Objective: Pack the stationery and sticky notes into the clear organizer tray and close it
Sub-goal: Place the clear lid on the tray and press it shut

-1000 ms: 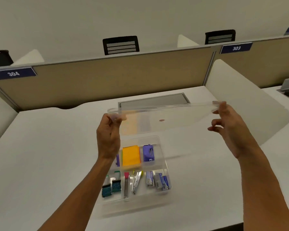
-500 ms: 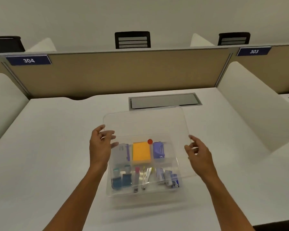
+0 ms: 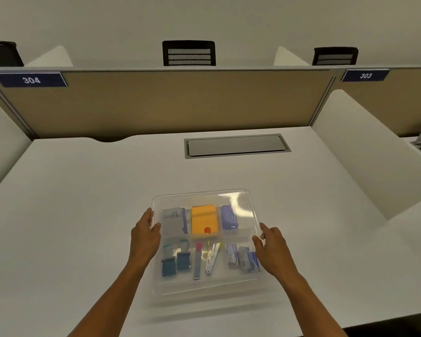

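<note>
A clear, round-cornered plastic lid [image 3: 241, 205] is laid over the organizer tray [image 3: 204, 287] on the smooth white desk [image 3: 71, 215]. The lid's side edges are gripped by the left hand [image 3: 145, 235] and right hand [image 3: 271, 243]. Orange sticky notes [image 3: 204, 221] are seen blurred beneath; bare desk surrounds the tray.

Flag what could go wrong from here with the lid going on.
1. The clear lid lies over the tray, but whether it has snapped shut all round cannot be told; an unlatched corner could pop up.
2. The left hand and right hand grip only the side edges, so uneven pressing might shift the tray on the smooth white desk.
</note>
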Demonstrator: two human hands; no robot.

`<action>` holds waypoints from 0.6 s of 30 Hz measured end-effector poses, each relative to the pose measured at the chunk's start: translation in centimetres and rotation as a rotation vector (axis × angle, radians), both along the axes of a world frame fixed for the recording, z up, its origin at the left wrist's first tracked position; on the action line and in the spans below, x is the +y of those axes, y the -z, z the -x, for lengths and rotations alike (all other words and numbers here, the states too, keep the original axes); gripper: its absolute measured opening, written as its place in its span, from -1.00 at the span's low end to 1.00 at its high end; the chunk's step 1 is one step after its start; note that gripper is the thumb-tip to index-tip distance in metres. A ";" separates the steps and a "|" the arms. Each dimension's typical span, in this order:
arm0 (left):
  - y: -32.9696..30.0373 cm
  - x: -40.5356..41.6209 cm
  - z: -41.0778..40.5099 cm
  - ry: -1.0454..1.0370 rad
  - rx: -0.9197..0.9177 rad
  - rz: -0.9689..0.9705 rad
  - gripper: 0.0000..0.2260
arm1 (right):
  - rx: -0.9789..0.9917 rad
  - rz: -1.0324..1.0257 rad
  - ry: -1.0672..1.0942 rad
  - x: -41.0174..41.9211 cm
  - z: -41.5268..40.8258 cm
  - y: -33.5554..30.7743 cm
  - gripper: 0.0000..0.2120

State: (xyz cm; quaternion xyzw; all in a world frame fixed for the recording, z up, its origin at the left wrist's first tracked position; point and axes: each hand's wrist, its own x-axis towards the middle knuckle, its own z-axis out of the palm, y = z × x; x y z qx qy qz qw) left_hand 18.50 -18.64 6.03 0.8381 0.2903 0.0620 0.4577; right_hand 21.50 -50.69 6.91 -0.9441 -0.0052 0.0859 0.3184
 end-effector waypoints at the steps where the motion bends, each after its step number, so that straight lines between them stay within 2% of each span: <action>1: 0.2 -0.1 -0.1 0.004 0.011 -0.006 -0.52 | -0.004 0.032 -0.002 0.1 -0.1 0.0 -0.69; 7: 1.7 -0.1 -0.6 0.021 0.041 0.021 -0.53 | 0.001 0.208 0.015 1.4 -0.7 0.1 -0.70; 13: 2.2 0.0 -0.7 0.017 0.030 0.051 -0.55 | 0.005 0.269 0.021 1.8 -1.0 1.0 -0.64; 18: 2.3 -0.1 -0.9 0.042 -0.011 0.059 -0.58 | 0.007 0.238 0.036 1.8 -0.5 1.9 -0.56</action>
